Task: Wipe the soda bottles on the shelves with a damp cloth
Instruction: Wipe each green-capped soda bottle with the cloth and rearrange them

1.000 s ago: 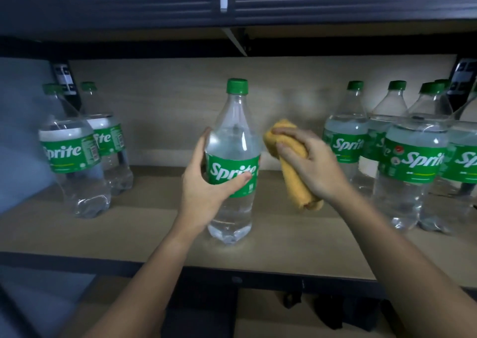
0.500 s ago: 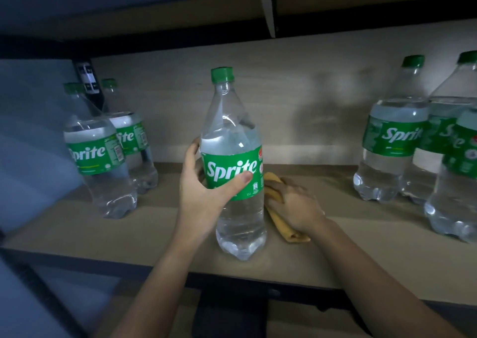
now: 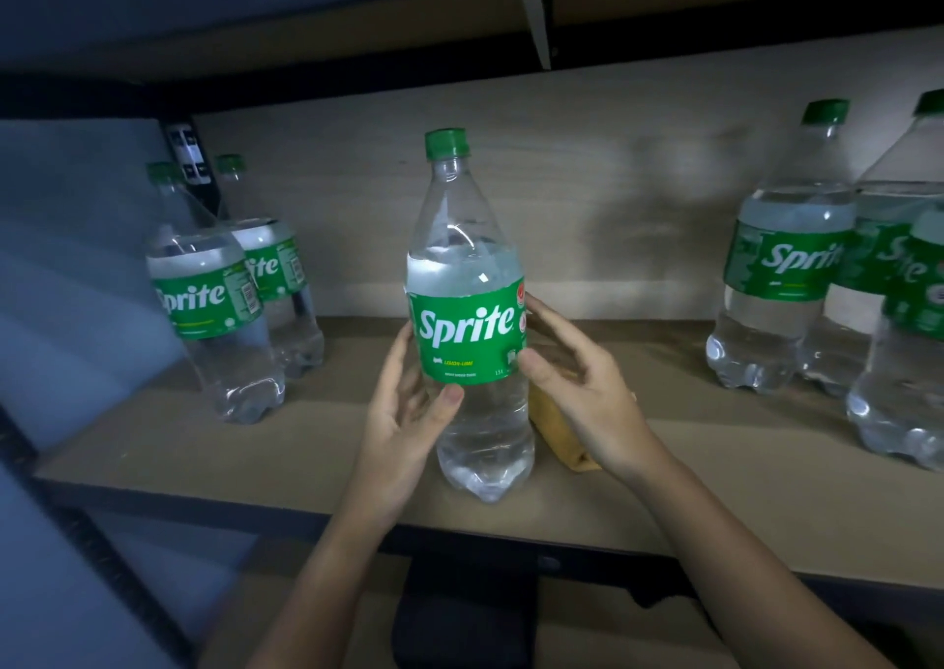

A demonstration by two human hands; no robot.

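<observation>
A clear Sprite bottle (image 3: 472,321) with a green cap and green label stands upright in the middle of the wooden shelf (image 3: 316,443). My left hand (image 3: 408,413) grips its lower left side, thumb across the front below the label. My right hand (image 3: 582,387) holds the bottle's right side, thumb on the label edge and fingers behind. The yellow cloth (image 3: 557,428) lies on the shelf just right of the bottle, partly hidden under my right hand.
Two Sprite bottles (image 3: 214,300) stand at the left back of the shelf. Three more Sprite bottles (image 3: 786,269) cluster at the right. An upper shelf with a metal bracket (image 3: 536,19) hangs overhead. A dark frame edge (image 3: 459,530) runs along the shelf front.
My right hand put the yellow cloth down on the shelf and moved onto the bottle's right side. The left hand slid lower on the bottle. The camera came closer.
</observation>
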